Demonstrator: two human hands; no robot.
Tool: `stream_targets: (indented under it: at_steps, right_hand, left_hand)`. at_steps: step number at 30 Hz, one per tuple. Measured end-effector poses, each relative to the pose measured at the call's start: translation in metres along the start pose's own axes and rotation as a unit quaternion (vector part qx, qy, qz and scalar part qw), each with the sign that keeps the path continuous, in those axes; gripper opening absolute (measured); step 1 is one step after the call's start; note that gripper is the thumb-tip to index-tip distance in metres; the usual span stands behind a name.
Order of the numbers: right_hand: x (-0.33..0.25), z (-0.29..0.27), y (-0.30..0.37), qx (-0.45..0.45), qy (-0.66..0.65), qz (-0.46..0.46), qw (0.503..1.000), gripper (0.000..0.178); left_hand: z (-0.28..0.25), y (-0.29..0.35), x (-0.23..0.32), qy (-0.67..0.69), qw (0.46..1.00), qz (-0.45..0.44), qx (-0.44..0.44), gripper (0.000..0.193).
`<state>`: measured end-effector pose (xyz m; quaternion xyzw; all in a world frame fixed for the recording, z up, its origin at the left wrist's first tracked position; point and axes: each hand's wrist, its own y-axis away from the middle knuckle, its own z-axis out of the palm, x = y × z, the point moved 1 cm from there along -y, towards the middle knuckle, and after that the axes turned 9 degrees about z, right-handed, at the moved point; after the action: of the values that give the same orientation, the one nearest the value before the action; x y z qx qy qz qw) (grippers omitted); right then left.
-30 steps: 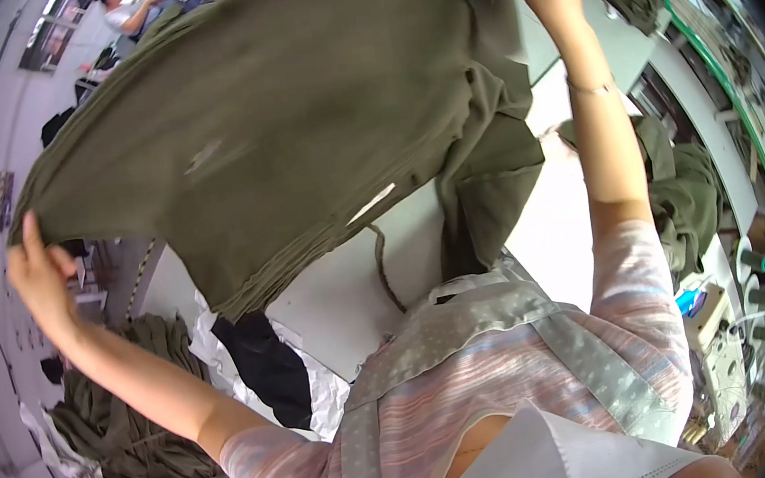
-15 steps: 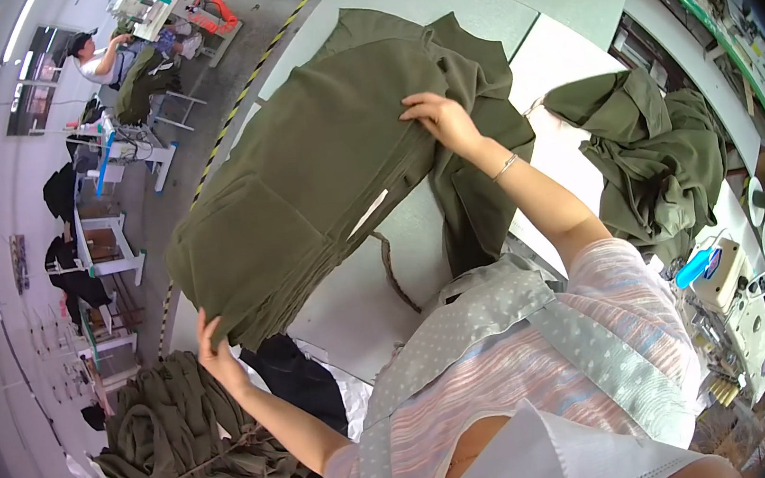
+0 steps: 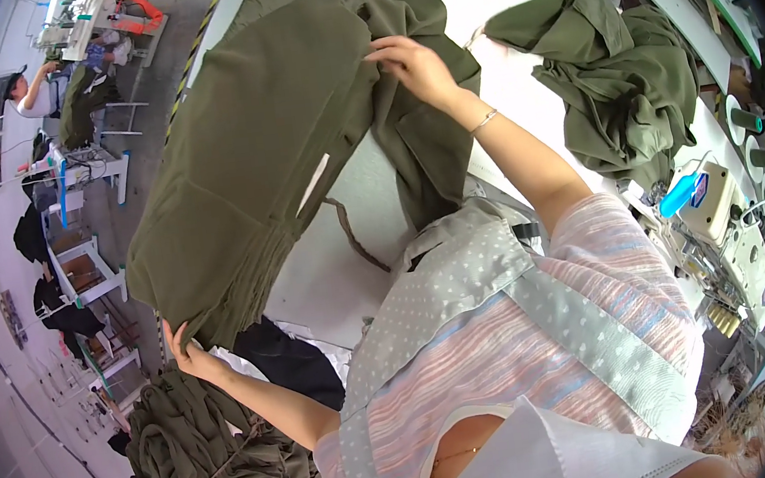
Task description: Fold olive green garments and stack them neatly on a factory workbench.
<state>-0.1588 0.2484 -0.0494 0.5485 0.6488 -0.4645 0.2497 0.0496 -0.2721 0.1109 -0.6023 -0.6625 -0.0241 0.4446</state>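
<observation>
A thick stack of olive-green fabric pieces or garments [image 3: 233, 114] lies across the table in front of me, its layered edges fanned along the near side. At its lower left end is my left hand [image 3: 190, 353], fingers extended and touching the edge of the layers. My right hand [image 3: 414, 68] is over the far right side of the stack, fingers apart and loosely bent, holding nothing. Beside the stack, under my right forearm, more olive cloth [image 3: 434, 151] hangs in folds. A narrow white strip [image 3: 314, 182] shows along the layered edge.
A crumpled olive pile [image 3: 631, 84] lies on the table at right, near a sewing machine [image 3: 718, 207] and green thread cones [image 3: 746, 120]. At lower left sits a tied olive bundle [image 3: 208, 451] beside dark cloth [image 3: 288, 360]. A co-worker [image 3: 30, 91] sits far left.
The whole view has shifted, so the table and stack appear farther left and higher. My right fingers look more lifted from the cloth. My left hand stays at the stack's lower end.
</observation>
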Motion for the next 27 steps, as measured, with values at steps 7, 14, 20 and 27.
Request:
stream_targets:
  at_steps: [7, 14, 20, 27]
  right_hand:
    - [0.078, -0.034, 0.085, -0.097, 0.229, 0.180, 0.952, 0.027]
    - [-0.028, -0.039, 0.117, -0.192, -0.008, -0.002, 0.981, 0.022]
    - [-0.103, -0.059, 0.134, -0.249, -0.075, -0.044, 0.965, 0.023]
    - [-0.120, -0.069, 0.157, -0.276, -0.098, -0.074, 0.953, 0.020]
  left_hand:
    - [0.022, -0.010, 0.035, -0.252, 0.961, 0.099, -0.059, 0.039]
    - [0.210, -0.009, 0.185, 0.056, 0.919, 0.172, -0.351, 0.027]
    - [0.365, 0.029, 0.241, 0.289, 0.732, 0.219, -0.577, 0.031]
    - [0.421, 0.082, 0.240, 0.286, 0.675, 0.242, -0.636, 0.021]
